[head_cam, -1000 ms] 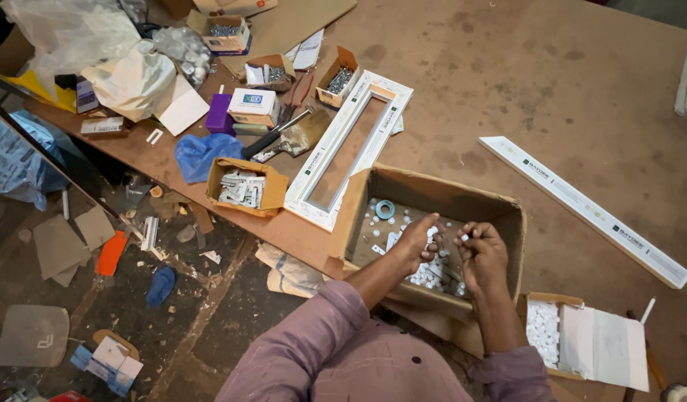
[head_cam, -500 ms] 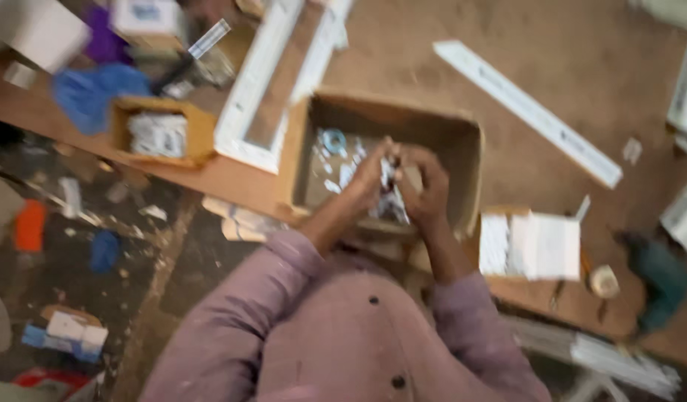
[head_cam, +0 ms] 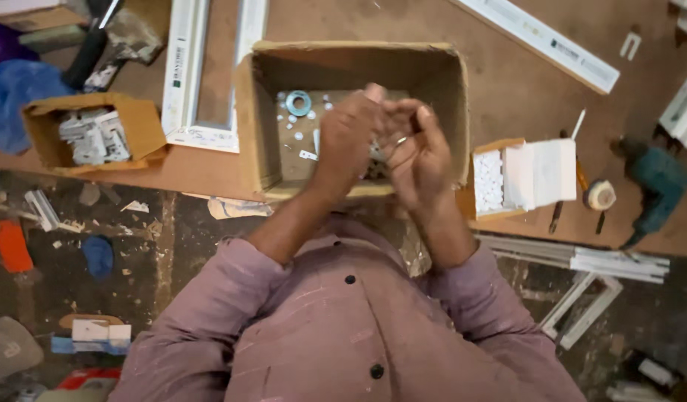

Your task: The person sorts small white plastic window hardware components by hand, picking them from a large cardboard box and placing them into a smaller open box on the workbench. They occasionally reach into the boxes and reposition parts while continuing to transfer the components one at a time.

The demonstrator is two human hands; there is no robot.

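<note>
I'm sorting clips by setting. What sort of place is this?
Probably a window or frame-making workshop: white frame profiles lie on a brown workbench, a teal power drill sits at its edge, and both hands work above a cardboard box of small fittings.

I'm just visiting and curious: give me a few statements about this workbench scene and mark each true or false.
1. Both hands, left hand and right hand, are raised together over the large cardboard box. True.
2. A blue ring lies inside that box. True.
3. The small box on the left is empty. False: it holds grey-white parts.
4. The green drill is in the right hand. False: it lies on the table, apart from both hands.
5. The shirt is bright yellow. False: it is mauve.
</note>
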